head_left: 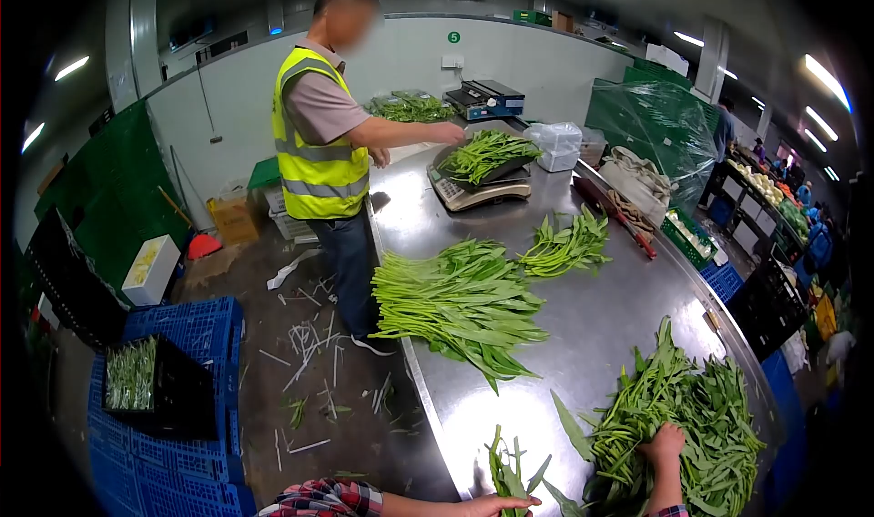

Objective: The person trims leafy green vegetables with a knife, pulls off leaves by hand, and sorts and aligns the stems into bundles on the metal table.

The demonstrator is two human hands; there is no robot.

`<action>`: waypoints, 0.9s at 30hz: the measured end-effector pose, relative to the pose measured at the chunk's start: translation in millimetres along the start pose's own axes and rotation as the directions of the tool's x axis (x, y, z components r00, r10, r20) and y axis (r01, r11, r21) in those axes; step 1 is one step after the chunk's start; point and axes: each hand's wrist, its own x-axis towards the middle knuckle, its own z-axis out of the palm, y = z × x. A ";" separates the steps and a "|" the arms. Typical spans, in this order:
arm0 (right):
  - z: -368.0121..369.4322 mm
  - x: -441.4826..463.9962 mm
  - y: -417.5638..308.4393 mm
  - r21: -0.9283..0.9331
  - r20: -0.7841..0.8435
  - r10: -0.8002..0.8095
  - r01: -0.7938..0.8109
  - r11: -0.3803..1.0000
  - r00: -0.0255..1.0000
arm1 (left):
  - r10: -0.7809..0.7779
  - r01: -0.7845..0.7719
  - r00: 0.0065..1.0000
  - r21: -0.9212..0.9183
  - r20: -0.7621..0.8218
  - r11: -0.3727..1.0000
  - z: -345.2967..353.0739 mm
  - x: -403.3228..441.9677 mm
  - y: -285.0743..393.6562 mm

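Observation:
My left hand (499, 506), at the bottom edge of the view, is closed around a few stems of water spinach (506, 467), leaves pointing up and outward. My right hand (665, 441) reaches into a large heap of water spinach (715, 417) at the table's near right; its fingers are curled on the stems, tips partly hidden by leaves. Farther up the steel table lies a wide pile of water spinach (455, 303), stems to the left. A smaller bunch (566, 244) rests to its right.
Across the table (510, 426), a person in a yellow vest (323, 135) reaches toward a scale (478, 189) bearing a dark tray of greens (487, 157). A long red-handled tool (628, 230) lies near the right edge. Blue pallets (173, 462) and a black crate (182, 399) stand left.

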 end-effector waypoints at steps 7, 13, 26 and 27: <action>4.7 0.5 2.2 -0.009 -0.050 -0.014 0.014 1.000 0.999 | -0.024 0.024 1.000 -0.018 0.008 1.000 -6.1 2.3 0.1; 18.8 -7.5 0.8 0.024 -0.203 0.000 0.005 1.000 0.979 | -0.146 0.143 0.988 0.059 0.045 0.988 -21.4 15.8 -5.1; -84.9 -9.2 54.4 0.405 0.020 -0.162 0.140 0.903 0.987 | -0.131 0.120 0.990 0.159 0.059 0.980 -13.7 27.2 2.9; -99.8 -15.0 66.0 0.529 -0.022 -0.119 0.112 0.841 0.993 | -0.080 0.074 0.996 0.154 0.031 0.985 -3.7 28.1 5.6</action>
